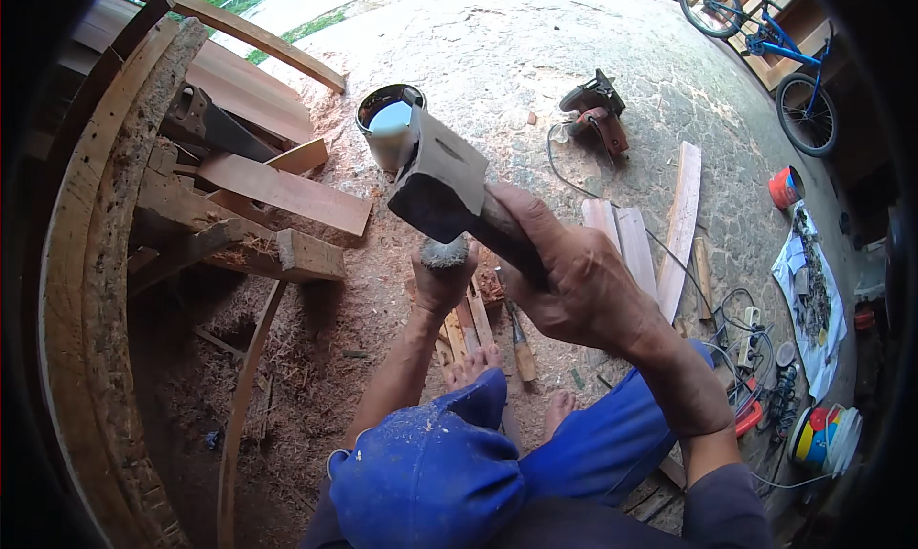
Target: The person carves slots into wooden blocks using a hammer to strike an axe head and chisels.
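Observation:
My right hand (593,281) is closed round the handle of a wooden mallet (445,166), raised in front of me with its broad, worn head over my left hand. Below it, my left hand (442,283) grips an upright chisel (445,253). Only the frayed, round end of its handle shows; the blade is hidden. Under that fist lie narrow wooden strips (469,324), next to my bare foot (469,367). A second chisel (521,346) with a wooden handle rests on the ground just right of them.
A bucket (411,99) stands ahead. To the left are stacked timbers (311,254) and a handsaw (215,123). A red corded power saw (601,123) sits ahead right, near loose boards (681,229). Cables (755,343) and a blue bicycle (765,47) are at right. Wood shavings litter the floor.

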### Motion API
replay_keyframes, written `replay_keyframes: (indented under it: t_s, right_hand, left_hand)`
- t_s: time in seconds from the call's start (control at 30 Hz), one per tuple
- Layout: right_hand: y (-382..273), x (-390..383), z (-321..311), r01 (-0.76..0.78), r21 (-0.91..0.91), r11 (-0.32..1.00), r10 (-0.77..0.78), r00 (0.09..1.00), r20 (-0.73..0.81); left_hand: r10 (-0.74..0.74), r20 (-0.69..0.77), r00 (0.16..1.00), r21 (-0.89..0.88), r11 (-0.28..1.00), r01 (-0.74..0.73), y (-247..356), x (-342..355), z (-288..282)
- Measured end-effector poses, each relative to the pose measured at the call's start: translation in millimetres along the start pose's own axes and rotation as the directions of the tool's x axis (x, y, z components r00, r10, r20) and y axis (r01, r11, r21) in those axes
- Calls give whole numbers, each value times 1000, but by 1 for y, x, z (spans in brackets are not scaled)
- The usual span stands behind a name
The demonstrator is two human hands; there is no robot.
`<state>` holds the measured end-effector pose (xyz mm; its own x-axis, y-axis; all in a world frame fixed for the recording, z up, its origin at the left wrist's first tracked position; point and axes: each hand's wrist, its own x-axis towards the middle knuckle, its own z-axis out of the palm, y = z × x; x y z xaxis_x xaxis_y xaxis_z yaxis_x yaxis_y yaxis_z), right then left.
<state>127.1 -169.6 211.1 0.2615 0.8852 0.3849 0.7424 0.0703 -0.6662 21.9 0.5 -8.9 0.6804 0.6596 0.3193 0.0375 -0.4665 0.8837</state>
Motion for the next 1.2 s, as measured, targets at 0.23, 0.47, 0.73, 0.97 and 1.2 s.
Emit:
replay_keyframes:
  t_s: [0.23, 0.47, 0.73, 0.97, 1.2]
  right_hand:
    - [40, -20, 38, -142, -402, 905, 317, 854, 412]
    - [-42, 5, -33, -89, 146, 985, 123, 962, -242]
    - [20, -23, 23, -112, -460, 881, 254, 932, 260]
    - [43, -86, 56, -513, 63, 856, 502, 855, 131]
    - [73, -141, 81, -647, 333, 686, 679, 733, 26]
  left_hand:
    - [141, -72, 987, -301, 941, -157, 2, -10, 3]
    - [273, 6, 962, 340, 904, -259, -13, -13, -17]
    - [91, -42, 995, -294, 951, -99, 16, -7, 4]
    - [-279, -73, 958, -299, 922, 245, 12, 34, -2]
    - [198, -275, 941, 82, 980, -183, 30, -16, 0]
